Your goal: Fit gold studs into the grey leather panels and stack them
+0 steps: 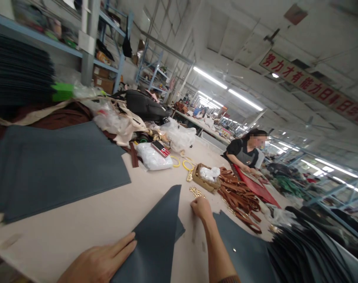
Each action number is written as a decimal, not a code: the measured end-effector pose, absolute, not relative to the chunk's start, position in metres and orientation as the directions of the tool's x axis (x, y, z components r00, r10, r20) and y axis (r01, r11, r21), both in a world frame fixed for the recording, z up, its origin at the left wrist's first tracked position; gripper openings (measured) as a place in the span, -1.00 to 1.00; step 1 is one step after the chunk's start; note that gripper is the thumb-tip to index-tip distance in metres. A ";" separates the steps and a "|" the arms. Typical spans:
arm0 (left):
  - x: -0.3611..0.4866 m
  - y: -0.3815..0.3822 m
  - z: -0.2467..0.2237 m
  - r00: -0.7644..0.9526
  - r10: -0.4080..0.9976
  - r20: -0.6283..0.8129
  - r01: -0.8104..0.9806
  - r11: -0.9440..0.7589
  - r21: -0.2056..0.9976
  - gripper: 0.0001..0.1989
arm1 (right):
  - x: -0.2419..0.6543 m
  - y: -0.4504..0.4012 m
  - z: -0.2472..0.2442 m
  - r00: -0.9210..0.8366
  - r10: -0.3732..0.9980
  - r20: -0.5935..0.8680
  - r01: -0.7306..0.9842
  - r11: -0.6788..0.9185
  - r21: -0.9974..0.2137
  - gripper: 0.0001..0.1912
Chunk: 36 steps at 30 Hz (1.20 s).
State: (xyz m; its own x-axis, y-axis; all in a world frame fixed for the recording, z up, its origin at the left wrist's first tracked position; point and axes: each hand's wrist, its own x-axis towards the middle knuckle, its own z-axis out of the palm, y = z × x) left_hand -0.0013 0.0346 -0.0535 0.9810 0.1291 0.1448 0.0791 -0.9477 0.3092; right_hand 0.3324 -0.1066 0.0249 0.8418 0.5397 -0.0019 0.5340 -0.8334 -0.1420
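Observation:
My left hand (pixel 104 257) lies with fingers stretched out on a dark blue-grey leather-like panel (pixel 157 236). The panel is folded or lifted, and its upper corner points away from me. Beyond it, my right hand (pixel 202 207) reaches to a small heap of gold-coloured metal pieces (pixel 196 192). Its fingers are closed and curled down at the heap's near edge; whatever they hold is hidden. Just behind the heap stands an open cardboard box (pixel 207 182) with white plastic in it.
Flat dark panels (pixel 69 161) are stacked at left, with more panels (pixel 309 251) at right. Brown straps (pixel 238 196) lie beyond my right arm. A red phone (pixel 160 149) rests on a white plastic bag (pixel 154 159). Across the table a person (pixel 245 153) handles red material (pixel 257 186).

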 end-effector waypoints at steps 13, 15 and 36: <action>-0.008 0.030 -0.013 0.987 0.110 0.114 0.064 -0.935 0.350 -0.46 | 0.266 -0.117 0.053 0.791 0.593 0.153 0.554 -0.586 -0.591 -0.63; -0.008 0.030 -0.009 0.988 0.104 0.115 0.062 -0.943 0.326 -0.50 | 0.225 -0.105 0.053 0.659 0.744 0.114 0.585 -0.411 -0.699 -0.65; -0.006 0.033 -0.029 0.981 0.123 0.150 0.046 -0.899 0.436 -0.46 | 0.155 -0.057 0.034 0.314 0.932 -0.179 0.726 -0.358 -0.587 -0.84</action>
